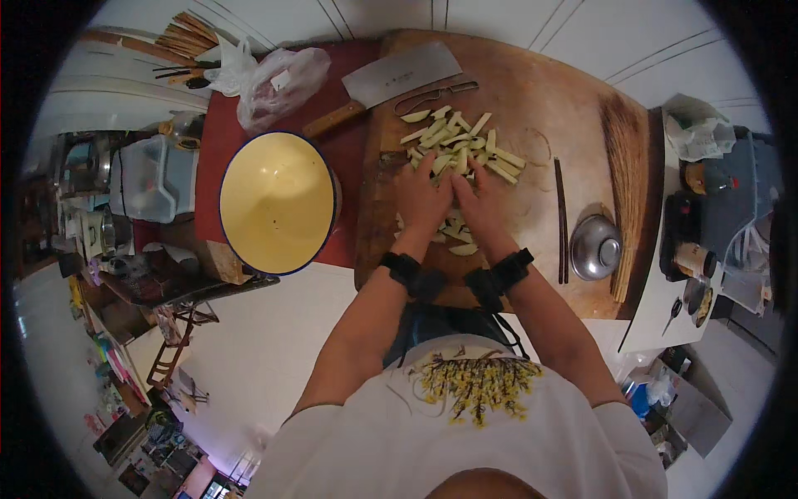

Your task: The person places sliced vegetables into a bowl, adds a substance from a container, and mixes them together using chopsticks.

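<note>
My left hand and my right hand rest side by side against the near edge of a pile of pale green cut vegetable sticks. Their thumbs nearly meet, and the fingers reach apart into the pile. Neither hand visibly grips a piece, though the fingertips are partly hidden among the sticks. Smaller vegetable pieces lie between my wrists. All of this is on a wooden board. Past the pile lie a cleaver with a wooden handle and a thin metal tool, perhaps a peeler.
A yellow enamel basin with a blue rim stands left of the board, near a plastic bag on the red surface. To the right are dark chopsticks, an upturned metal bowl and a straw whisk.
</note>
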The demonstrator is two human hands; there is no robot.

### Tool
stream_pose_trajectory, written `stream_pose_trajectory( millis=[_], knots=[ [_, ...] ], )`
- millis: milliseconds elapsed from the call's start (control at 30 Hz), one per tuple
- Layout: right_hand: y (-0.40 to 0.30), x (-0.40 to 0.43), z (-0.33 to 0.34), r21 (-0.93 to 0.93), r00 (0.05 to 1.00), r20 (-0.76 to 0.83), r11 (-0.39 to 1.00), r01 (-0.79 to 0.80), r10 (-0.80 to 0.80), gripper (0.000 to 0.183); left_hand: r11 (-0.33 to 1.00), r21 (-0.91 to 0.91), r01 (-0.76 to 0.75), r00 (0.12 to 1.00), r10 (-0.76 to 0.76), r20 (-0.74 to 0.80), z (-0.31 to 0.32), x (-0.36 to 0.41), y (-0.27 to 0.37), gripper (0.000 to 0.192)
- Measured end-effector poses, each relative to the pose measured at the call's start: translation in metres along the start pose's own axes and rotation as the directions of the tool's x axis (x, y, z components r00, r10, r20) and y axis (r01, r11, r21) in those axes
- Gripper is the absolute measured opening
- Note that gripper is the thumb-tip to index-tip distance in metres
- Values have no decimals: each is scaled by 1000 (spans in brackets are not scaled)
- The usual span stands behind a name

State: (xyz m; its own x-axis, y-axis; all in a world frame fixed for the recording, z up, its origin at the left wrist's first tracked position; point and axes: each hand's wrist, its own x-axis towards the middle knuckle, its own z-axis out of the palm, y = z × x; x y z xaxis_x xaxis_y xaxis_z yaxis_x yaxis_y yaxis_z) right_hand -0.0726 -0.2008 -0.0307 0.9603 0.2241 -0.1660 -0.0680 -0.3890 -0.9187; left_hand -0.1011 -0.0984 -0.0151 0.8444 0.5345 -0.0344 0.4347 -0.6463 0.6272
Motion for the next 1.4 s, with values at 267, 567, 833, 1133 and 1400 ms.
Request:
stream_pose_trajectory(
  millis=[267, 567, 833, 1133, 1400],
  knots=[
    [-37, -16, 1, 641, 944, -3, 725, -250, 329, 47, 799, -584, 145, 989, -105, 101, 15, -3, 12, 34],
    [-130, -49, 19, 578, 988, -33, 810, -104, 151, 47, 755, -655, 18, 997, -64, -46, -80, -9, 24, 34],
    [-176, -62, 149, 408, 975, 75, 899, 162, -210, 43, 638, -758, 136, 920, -365, -142, -189, 0, -83, 40],
    [-132, -40, 124, 374, 928, 218, 904, 208, -303, 49, 959, -154, 236, 958, -256, -130, -191, 11, -146, 47],
    [-60, 1, -7, -251, 956, 61, 923, 293, -288, 50, 929, -26, -368, 916, 358, -181, -144, 6, -33, 36]
  ],
)
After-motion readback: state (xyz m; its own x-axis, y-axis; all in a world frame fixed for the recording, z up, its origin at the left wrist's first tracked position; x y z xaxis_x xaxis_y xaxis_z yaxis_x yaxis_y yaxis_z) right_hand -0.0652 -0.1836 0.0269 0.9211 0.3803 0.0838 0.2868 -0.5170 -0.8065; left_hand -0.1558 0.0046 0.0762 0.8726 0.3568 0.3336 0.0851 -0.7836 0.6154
